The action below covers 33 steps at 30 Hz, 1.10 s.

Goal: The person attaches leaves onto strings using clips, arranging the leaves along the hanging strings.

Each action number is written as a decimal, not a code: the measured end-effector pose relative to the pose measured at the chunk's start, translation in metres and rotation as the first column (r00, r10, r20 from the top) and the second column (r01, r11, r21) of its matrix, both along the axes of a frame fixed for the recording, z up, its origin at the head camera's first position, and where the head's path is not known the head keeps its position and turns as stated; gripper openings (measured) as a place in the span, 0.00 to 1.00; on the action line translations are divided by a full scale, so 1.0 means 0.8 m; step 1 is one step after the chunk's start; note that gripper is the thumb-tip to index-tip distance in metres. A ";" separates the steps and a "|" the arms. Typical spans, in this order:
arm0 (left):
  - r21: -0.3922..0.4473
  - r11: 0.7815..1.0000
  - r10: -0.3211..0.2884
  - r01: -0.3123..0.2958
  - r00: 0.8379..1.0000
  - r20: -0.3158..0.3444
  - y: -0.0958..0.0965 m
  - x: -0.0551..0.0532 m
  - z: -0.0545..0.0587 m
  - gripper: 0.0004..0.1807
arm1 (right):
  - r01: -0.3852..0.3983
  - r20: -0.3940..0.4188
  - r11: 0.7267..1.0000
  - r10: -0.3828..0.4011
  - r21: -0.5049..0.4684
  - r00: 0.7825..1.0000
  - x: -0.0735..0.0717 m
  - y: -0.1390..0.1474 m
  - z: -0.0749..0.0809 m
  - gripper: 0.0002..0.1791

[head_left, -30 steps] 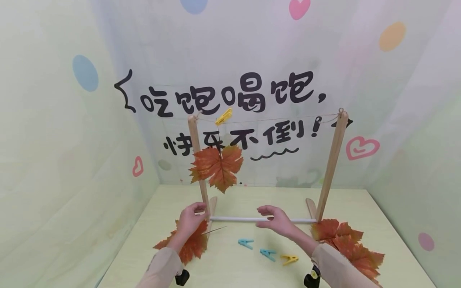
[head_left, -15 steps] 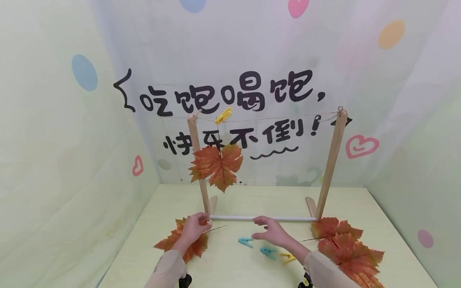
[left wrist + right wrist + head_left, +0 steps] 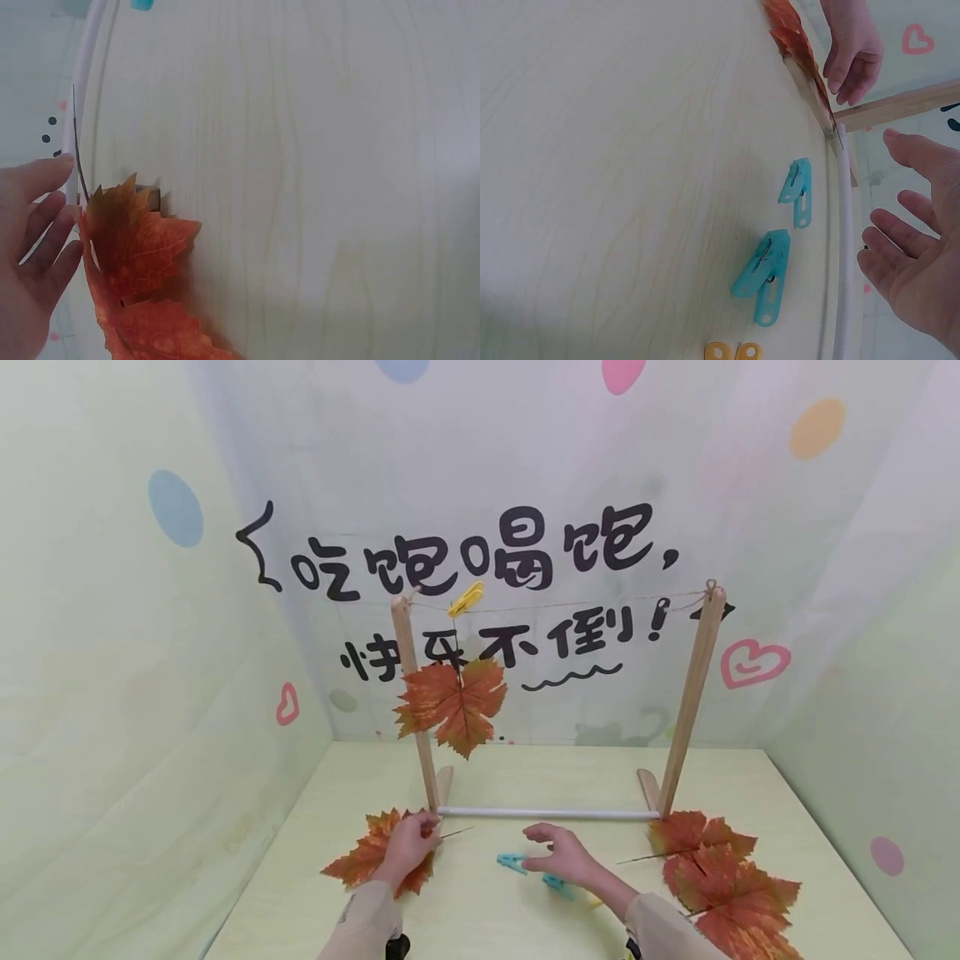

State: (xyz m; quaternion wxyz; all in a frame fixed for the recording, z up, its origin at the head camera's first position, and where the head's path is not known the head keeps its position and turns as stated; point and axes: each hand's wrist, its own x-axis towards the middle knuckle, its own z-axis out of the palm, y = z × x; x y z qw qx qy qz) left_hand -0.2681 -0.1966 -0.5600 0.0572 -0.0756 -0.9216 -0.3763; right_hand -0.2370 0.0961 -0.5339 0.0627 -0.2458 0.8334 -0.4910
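Observation:
My left hand hovers by an orange artificial leaf on the table, left of the frame. Its fingers are loosely bent near the leaf's stem, and the left wrist view shows no grip on it. Thumb and fingers spread apart, my right hand hangs over two blue clothespins, one further left and one nearer, holding nothing. A yellow clothespin is mostly hidden under the right forearm in the head view.
A wooden frame with two posts and a white bottom rod carries a string. One leaf hangs from it by a yellow clothespin. More leaves lie on the right of the table.
Both hands have come down and nearer to me. The right hand has shifted left, from the white rod to above the blue clothespins. The leaves and clothespins have stayed put.

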 end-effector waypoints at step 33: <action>-0.057 0.995 -0.082 0.083 0.996 0.022 -0.003 -0.004 0.008 0.05 | 0.042 -0.005 0.999 -0.042 0.013 0.999 -0.008 0.002 -0.030 0.24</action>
